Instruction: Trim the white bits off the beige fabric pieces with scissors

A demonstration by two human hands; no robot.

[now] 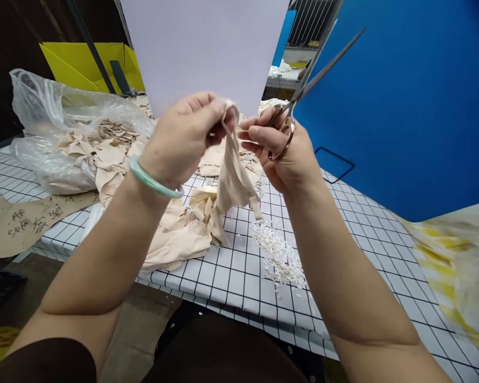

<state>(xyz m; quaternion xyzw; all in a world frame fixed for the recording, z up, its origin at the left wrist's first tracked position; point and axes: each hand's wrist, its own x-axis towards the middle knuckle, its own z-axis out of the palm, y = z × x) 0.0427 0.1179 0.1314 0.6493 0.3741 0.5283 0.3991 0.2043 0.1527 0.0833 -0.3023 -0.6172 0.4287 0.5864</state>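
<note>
My left hand (pixel 187 133), with a pale green bangle at the wrist, pinches the top edge of a beige fabric piece (pixel 234 175). The cloth hangs down in folds over the table. My right hand (pixel 281 141) is close by on the right, with a pair of scissors (pixel 303 90) hooked on its fingers and resting in the palm. The blades point up and away to the right, clear of the cloth. The thumb and fingertips of that hand are near the fabric's edge; whether they touch it I cannot tell. More beige fabric pieces (pixel 179 236) lie below my left hand.
Small white clippings (pixel 281 258) are scattered on the checked tablecloth (pixel 227 274). On the left are a clear plastic bag (pixel 56 165) with beige pieces and a brown paper pattern (pixel 27 218) with handwriting. A white panel (pixel 203 48) stands behind, a blue panel (pixel 403 106) at right.
</note>
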